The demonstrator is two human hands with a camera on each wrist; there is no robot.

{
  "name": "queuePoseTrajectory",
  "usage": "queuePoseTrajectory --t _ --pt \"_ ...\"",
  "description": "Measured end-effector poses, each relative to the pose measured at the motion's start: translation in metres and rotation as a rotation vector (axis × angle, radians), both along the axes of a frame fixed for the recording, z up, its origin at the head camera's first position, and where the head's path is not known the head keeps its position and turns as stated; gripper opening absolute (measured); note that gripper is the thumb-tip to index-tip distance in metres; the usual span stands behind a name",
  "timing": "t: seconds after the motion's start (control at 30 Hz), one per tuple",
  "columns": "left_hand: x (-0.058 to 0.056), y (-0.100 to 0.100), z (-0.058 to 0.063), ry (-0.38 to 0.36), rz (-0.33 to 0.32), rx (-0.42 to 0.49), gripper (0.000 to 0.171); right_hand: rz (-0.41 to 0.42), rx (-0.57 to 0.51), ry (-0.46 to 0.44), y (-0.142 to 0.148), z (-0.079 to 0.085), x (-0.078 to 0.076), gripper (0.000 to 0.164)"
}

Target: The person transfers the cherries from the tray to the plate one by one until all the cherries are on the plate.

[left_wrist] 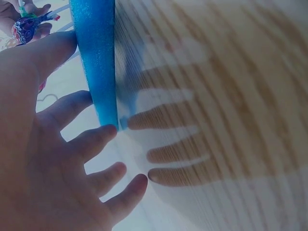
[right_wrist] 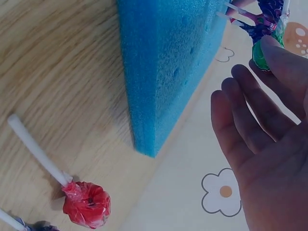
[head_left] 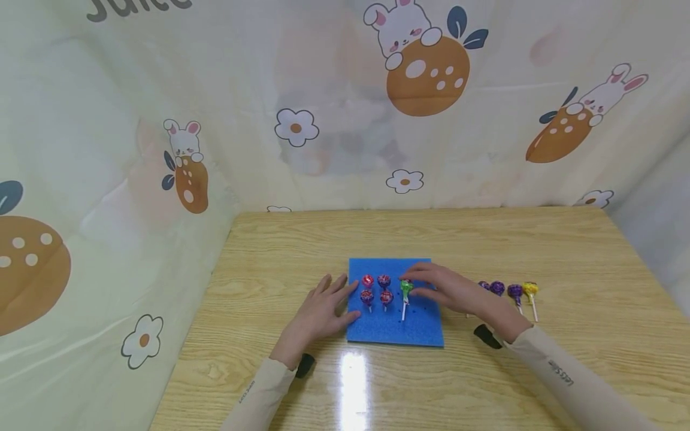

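On the table lies a blue foam block (head_left: 388,330) with several wrapped lollipops standing in it, among them a pink-red lollipop (head_left: 368,280) and a dark blue-red one (head_left: 366,296). My right hand (head_left: 444,286) pinches a green lollipop (head_left: 406,287) by its wrapped head over the block's right half, its white stick pointing down. Whether the stick's tip meets the foam I cannot tell. Spread fingers of my left hand (head_left: 319,311) rest against the block's left edge, seen also beside the blue foam (left_wrist: 98,62) in the left wrist view.
Right of the block lie several loose lollipops: purple ones (head_left: 515,291) and a yellow one (head_left: 530,288). A red lollipop (right_wrist: 86,204) lies on the wood in the right wrist view. Behind the wooden table (head_left: 302,239) hangs a printed curtain (head_left: 334,161).
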State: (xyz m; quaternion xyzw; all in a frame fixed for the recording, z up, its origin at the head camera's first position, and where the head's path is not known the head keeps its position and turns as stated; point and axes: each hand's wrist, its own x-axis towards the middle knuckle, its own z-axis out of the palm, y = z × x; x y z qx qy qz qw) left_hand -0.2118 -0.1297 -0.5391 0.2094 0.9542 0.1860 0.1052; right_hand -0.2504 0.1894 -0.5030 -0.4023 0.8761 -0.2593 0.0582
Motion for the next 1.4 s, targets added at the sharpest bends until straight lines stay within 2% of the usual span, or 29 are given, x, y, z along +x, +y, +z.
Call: queuePoseTrajectory --t 0.33,1.0,1.4 --pt "-0.001 0.001 -0.003 0.002 0.003 -0.015 0.070 0.008 0.030 -0.047 0.006 0.005 -0.002 0.032" --pt "0.000 0.001 -0.002 0.007 -0.004 0.000 0.070 -0.069 0.003 -0.110 0.033 0.010 0.002 0.032" --pt "0.001 0.000 -0.002 0.014 -0.010 0.002 0.069 -0.126 0.030 -0.099 0.053 0.008 0.003 0.033"
